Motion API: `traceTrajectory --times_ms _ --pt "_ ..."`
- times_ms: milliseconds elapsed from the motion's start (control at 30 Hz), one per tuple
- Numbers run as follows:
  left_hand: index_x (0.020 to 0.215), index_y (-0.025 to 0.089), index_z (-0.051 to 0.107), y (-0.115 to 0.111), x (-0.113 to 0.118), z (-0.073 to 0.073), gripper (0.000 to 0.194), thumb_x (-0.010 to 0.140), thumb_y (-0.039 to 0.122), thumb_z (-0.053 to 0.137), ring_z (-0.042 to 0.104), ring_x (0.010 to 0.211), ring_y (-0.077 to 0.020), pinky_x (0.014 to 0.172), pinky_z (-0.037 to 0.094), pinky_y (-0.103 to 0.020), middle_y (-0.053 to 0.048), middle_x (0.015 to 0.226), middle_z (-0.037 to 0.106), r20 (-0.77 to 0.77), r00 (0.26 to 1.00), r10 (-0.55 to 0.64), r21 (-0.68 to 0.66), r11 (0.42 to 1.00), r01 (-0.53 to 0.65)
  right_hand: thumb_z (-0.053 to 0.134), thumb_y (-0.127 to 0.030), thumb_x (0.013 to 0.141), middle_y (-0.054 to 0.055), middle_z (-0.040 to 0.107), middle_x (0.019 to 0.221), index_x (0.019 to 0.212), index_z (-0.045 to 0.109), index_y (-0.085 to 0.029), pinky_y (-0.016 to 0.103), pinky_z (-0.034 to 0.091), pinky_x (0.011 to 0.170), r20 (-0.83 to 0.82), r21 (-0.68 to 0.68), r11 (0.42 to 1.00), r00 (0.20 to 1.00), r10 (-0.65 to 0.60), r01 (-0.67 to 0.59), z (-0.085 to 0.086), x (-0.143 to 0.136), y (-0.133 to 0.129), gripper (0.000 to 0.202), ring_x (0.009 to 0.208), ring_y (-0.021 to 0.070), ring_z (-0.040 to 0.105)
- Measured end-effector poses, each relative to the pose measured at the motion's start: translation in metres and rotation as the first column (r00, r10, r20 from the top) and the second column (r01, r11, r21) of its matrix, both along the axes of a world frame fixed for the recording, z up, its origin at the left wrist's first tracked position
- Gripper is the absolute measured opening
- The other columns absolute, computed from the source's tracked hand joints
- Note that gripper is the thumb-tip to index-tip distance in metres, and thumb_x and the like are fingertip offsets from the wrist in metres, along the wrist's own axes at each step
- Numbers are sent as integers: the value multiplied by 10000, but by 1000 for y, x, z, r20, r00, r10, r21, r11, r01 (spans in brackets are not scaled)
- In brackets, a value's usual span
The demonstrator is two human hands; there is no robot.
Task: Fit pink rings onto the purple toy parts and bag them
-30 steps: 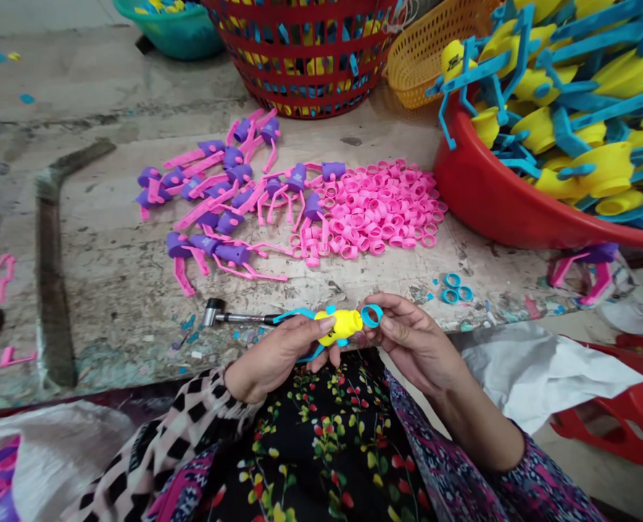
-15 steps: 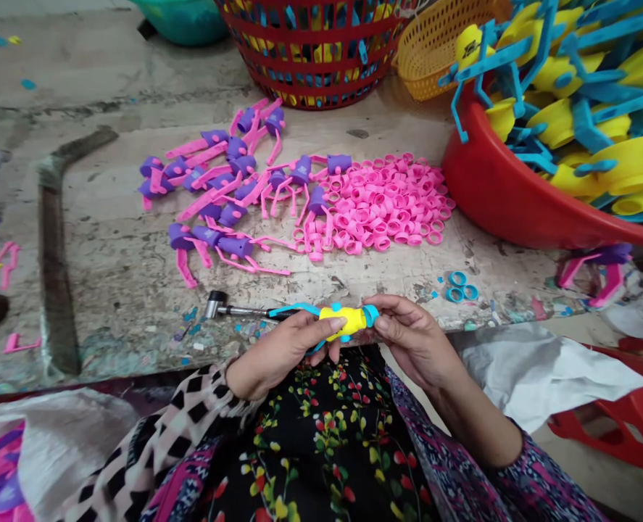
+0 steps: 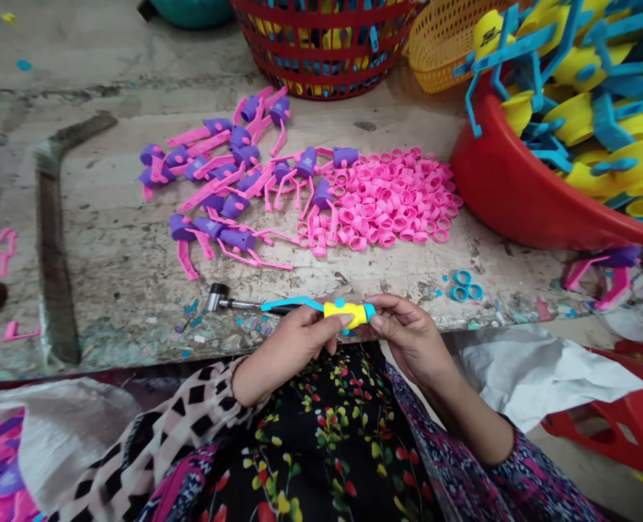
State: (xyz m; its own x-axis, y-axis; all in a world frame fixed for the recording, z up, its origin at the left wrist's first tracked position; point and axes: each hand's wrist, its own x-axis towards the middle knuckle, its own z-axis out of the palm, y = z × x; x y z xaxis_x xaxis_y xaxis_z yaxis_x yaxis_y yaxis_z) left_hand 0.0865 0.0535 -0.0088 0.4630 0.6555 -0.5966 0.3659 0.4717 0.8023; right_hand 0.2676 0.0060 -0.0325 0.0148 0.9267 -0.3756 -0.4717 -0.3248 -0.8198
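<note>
At tabletop (image 3: 125,264) edge, yellow piece (image 3: 345,312) is gripped in closed left hand (image 3: 291,344); blue ring (image 3: 370,312) at its end pinched shut by right hand (image 3: 416,337).

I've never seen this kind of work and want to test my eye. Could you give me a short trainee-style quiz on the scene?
1. What is the left hand holding?
A) a purple piece
B) a yellow piece with a blue arm
C) a pink ring

2. True or false: three loose blue rings lie on the worktable, apart from the pile of pink rings.

3. Fill in the colour: the pieces heaped in the red basin are yellow and ____.

Key: 1: B; 2: true; 3: blue.
</note>
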Motion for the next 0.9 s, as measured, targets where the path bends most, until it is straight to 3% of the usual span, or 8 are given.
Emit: traceTrajectory --times_ms 400,567,700,800,900 --pt "597 171 560 -1 2 6 389 826 486 551 417 491 -99 507 305 -239 41 515 491 -110 994 -8 137 990 23 760 -265 745 -14 661 877 939 738 -313 261 512 729 176 111 994 984 -2 -18 -10 -1 -6 201 792 122 591" --pt "590 182 537 -5 4 4 388 813 499 567 389 478 -104 496 280 -244 58 468 415 -140 989 52 147 989 -31 748 -247 750 -10 633 882 923 741 -315 270 522 742 203 140 990 978 -35 6 -12 -8 -6 186 813 130 594" --pt "582 179 515 -9 6 -1 397 807 501 573 372 478 -99 491 270 -246 46 500 446 -84 988 128 76 990 -122 741 -281 756 -2 622 885 936 737 -310 281 533 705 239 125 992 969 -59 29 -13 -12 -5 182 790 136 594" --pt "582 174 520 -9 5 -2 422 843 505 525 373 491 -98 498 275 -248 29 533 478 17 994 110 -18 994 -110 724 -288 777 0 632 897 951 727 -319 290 522 713 336 187 982 942 -26 -39 -7 -6 -3 177 786 138 603" --pt "558 175 505 -10 3 -1 487 899 514 425 377 507 -105 522 282 -254 25 515 448 60 997 47 -48 998 -44 702 -263 799 17 649 904 1012 702 -309 313 506 713 568 299 922 823 37 -247 5 9 2 218 803 166 612"
